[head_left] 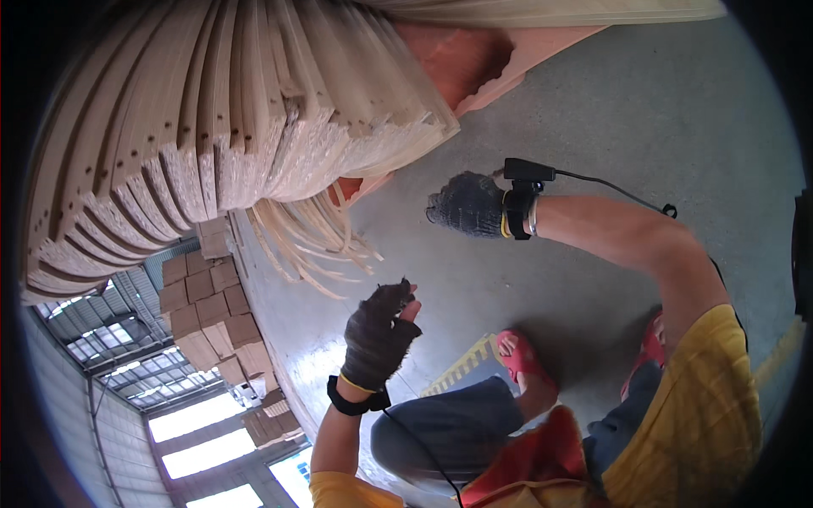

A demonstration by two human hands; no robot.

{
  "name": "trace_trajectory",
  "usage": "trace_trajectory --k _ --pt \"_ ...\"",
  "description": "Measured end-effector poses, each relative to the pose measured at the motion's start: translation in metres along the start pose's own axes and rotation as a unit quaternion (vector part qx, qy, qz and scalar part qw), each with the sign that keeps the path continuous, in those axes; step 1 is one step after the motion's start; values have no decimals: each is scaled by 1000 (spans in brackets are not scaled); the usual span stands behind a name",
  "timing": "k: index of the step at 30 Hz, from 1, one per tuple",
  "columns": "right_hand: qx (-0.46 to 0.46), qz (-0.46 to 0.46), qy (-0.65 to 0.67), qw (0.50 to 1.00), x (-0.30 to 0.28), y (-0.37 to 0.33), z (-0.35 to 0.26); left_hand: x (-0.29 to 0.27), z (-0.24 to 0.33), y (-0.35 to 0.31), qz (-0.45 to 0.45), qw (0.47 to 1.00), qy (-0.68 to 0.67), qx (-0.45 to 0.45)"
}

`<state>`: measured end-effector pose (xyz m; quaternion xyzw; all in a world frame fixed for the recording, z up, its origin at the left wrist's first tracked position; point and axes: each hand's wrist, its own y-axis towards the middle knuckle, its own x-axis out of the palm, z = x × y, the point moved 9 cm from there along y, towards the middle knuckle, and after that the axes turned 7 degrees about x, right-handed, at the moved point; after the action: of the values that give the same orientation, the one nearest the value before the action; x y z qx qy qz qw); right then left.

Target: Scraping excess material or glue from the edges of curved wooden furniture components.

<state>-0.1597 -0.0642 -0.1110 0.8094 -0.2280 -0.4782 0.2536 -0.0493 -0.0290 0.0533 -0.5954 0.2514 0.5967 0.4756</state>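
My left hand (379, 334), in a dark knitted glove, is raised in front of my left knee. Its fingers curl in toward the thumb, and bare fingertips show at the glove's end. Whatever they may hold is too small to tell. My right hand (470, 206), gloved in dark grey, hangs over the floor with its fingers folded together, back upward, hiding its inside. Neither hand touches the stack of pale wooden panels (279, 152), which have rough, chipped edges and small dark holes. A bundle of thin, light strips (309, 233) dangles from beside the panels, nearest my left hand.
An orange sheet-like piece (474, 63) lies by the panels. Brown cartons (207, 305) are piled farther off on the left. Grey concrete floor (627, 127) spreads below, with a yellow striped marking (461, 368) near my red-shod foot (525, 360). Black cables run along both arms.
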Motion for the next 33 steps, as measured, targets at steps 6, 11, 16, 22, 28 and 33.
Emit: trace_trajectory --k 6,11,16,22,28,33 --pt "202 -1 185 962 -56 -3 65 9 -21 40 2 935 -341 -97" --pt "301 59 133 943 -74 -14 106 -2 -29 71 55 843 -523 -115" --pt "304 41 105 946 -71 -1 107 -69 -22 62 114 873 -468 -74" --pt "264 24 81 961 -62 4 99 -84 -61 21 85 951 -279 -101" --pt "240 -11 78 968 -31 1 56 -77 -94 32 95 958 -248 -106" --pt "234 117 142 955 -76 8 70 -3 -125 71 110 954 -267 -84"
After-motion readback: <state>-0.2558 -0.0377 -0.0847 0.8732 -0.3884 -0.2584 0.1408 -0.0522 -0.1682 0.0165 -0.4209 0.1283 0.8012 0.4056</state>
